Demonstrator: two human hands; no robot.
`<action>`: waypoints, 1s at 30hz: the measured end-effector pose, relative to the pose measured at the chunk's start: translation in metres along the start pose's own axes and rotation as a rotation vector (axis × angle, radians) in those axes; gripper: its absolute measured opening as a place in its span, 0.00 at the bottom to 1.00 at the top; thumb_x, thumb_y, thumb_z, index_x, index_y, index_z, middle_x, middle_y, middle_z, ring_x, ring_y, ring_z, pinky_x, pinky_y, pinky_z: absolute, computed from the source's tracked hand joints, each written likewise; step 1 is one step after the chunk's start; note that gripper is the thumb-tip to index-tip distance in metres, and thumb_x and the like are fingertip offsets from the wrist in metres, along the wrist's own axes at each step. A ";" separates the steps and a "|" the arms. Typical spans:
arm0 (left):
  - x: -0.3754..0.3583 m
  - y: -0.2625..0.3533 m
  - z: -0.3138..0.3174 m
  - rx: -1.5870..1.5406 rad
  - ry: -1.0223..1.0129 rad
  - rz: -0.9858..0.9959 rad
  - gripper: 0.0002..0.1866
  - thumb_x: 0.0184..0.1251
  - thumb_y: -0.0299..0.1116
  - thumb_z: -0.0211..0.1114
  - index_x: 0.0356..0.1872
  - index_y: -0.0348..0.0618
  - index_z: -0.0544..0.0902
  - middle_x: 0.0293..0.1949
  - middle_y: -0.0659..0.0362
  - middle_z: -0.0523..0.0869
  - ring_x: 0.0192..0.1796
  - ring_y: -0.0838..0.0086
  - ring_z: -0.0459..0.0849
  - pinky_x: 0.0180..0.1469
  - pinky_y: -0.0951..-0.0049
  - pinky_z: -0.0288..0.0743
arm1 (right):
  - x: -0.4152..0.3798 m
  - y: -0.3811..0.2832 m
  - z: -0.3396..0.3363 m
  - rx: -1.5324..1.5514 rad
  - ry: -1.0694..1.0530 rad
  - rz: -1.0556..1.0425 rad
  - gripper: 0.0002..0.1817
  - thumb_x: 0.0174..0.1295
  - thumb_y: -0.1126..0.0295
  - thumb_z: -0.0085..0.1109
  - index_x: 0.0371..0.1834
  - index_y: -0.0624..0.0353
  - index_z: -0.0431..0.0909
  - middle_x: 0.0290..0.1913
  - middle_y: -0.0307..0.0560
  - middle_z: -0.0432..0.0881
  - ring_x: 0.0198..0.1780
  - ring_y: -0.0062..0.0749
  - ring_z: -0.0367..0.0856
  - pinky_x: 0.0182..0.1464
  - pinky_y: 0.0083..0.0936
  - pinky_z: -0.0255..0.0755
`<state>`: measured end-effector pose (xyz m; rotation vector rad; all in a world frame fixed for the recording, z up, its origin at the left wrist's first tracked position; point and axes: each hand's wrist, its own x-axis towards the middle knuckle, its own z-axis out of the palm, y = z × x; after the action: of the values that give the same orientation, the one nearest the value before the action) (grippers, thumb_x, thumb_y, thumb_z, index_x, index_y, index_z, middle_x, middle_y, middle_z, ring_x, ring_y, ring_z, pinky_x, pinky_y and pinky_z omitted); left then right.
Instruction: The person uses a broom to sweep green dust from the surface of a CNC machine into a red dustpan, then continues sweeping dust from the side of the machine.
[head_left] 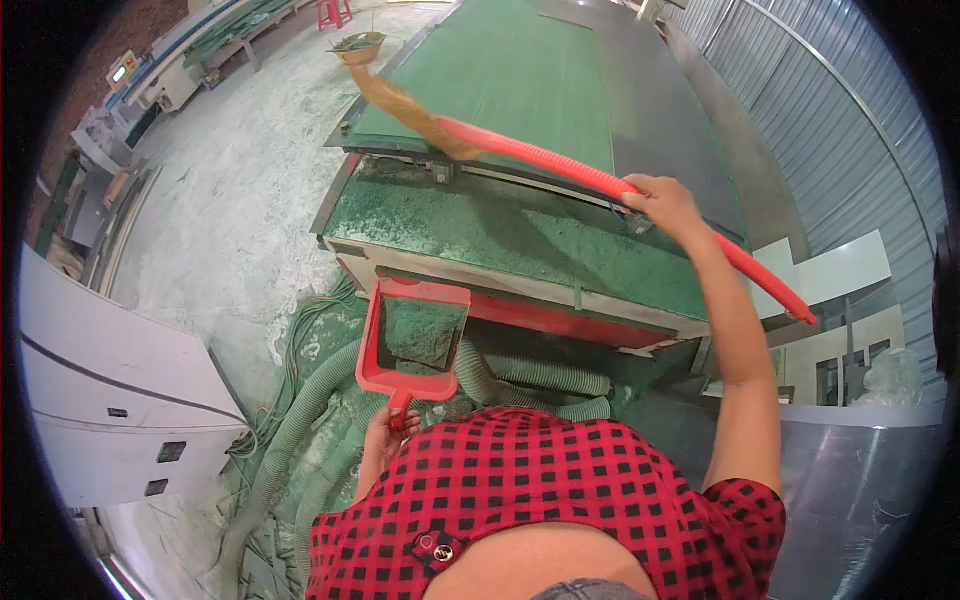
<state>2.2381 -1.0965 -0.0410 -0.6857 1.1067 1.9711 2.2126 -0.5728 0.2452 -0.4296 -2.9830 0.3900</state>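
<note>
My left hand (392, 432) is closed around the short handle of a red dustpan (412, 383), held low in front of my body. A heap of green-grey dust (420, 332) lies in the pan. My right hand (664, 205) grips the red handle of a broom (540, 155) partway along its length. Tan bristles (400, 105) spread out toward the upper left, over the near left part of the machine bed. Beneath the broom, a dust-covered ledge (500, 225) runs along the front of the machine.
A long green machine bed (510, 65) stretches away ahead. Ribbed hoses (310, 420) and cables lie on the floor below the pan. At the left stands a white cabinet (110, 390). A basket (358, 47) and a red stool (333, 13) stand farther back.
</note>
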 end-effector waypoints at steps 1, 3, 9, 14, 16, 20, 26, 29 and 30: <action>0.003 -0.001 -0.001 0.004 -0.008 0.000 0.19 0.60 0.35 0.52 0.49 0.32 0.72 0.37 0.47 0.83 0.35 0.63 0.84 0.37 0.66 0.79 | 0.001 -0.001 0.013 -0.058 0.010 0.020 0.20 0.56 0.51 0.51 0.46 0.51 0.78 0.39 0.53 0.81 0.45 0.48 0.78 0.47 0.39 0.69; 0.005 -0.002 -0.005 0.010 -0.013 -0.002 0.19 0.60 0.34 0.51 0.49 0.32 0.72 0.37 0.47 0.83 0.35 0.63 0.84 0.37 0.66 0.79 | -0.003 0.001 0.022 -0.113 0.018 0.041 0.20 0.56 0.51 0.50 0.46 0.50 0.78 0.39 0.53 0.81 0.45 0.49 0.78 0.47 0.41 0.69; 0.018 -0.009 -0.019 0.001 -0.103 -0.022 0.19 0.60 0.34 0.52 0.49 0.33 0.71 0.37 0.47 0.83 0.35 0.63 0.84 0.36 0.66 0.79 | -0.049 0.013 0.006 -0.091 -0.029 0.154 0.20 0.56 0.51 0.49 0.43 0.52 0.78 0.36 0.52 0.81 0.43 0.50 0.77 0.44 0.42 0.68; 0.010 -0.005 -0.016 0.020 -0.056 -0.024 0.20 0.59 0.35 0.54 0.51 0.36 0.70 0.39 0.47 0.82 0.38 0.63 0.83 0.38 0.65 0.78 | -0.105 0.051 -0.024 0.157 0.031 0.198 0.20 0.54 0.57 0.57 0.47 0.56 0.78 0.25 0.46 0.78 0.27 0.32 0.77 0.32 0.29 0.68; 0.013 -0.005 -0.020 0.024 -0.044 -0.033 0.20 0.59 0.35 0.54 0.51 0.36 0.70 0.39 0.47 0.82 0.38 0.63 0.83 0.38 0.65 0.78 | -0.126 0.072 -0.027 0.466 0.056 0.286 0.20 0.54 0.62 0.61 0.50 0.58 0.78 0.21 0.38 0.75 0.22 0.18 0.70 0.25 0.19 0.63; 0.010 -0.001 -0.017 0.005 -0.050 -0.023 0.20 0.59 0.34 0.54 0.51 0.36 0.70 0.38 0.48 0.82 0.36 0.63 0.83 0.36 0.65 0.79 | -0.162 0.082 -0.031 0.604 0.104 0.375 0.19 0.55 0.63 0.62 0.50 0.57 0.79 0.22 0.34 0.74 0.20 0.13 0.68 0.21 0.15 0.59; 0.019 -0.001 -0.017 -0.018 -0.023 -0.035 0.21 0.59 0.34 0.54 0.51 0.34 0.70 0.37 0.47 0.82 0.35 0.63 0.84 0.36 0.66 0.80 | -0.203 0.095 -0.007 0.435 0.175 0.539 0.21 0.52 0.62 0.64 0.50 0.58 0.78 0.23 0.36 0.76 0.24 0.14 0.70 0.26 0.16 0.63; 0.010 0.001 -0.006 -0.017 0.001 0.003 0.21 0.58 0.34 0.55 0.51 0.33 0.70 0.37 0.47 0.82 0.35 0.63 0.84 0.36 0.66 0.80 | -0.211 0.104 0.021 0.241 0.170 0.452 0.22 0.51 0.62 0.64 0.49 0.58 0.78 0.26 0.38 0.79 0.29 0.18 0.75 0.34 0.21 0.68; 0.012 0.001 -0.007 -0.016 0.001 0.003 0.21 0.58 0.34 0.55 0.51 0.33 0.70 0.37 0.47 0.82 0.35 0.63 0.84 0.36 0.66 0.80 | -0.207 0.095 0.030 0.259 0.135 0.464 0.22 0.50 0.61 0.64 0.48 0.57 0.78 0.27 0.40 0.80 0.31 0.21 0.77 0.36 0.23 0.69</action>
<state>2.2311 -1.0987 -0.0530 -0.6942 1.0944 1.9839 2.4316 -0.5519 0.1778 -1.0694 -2.6303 0.7412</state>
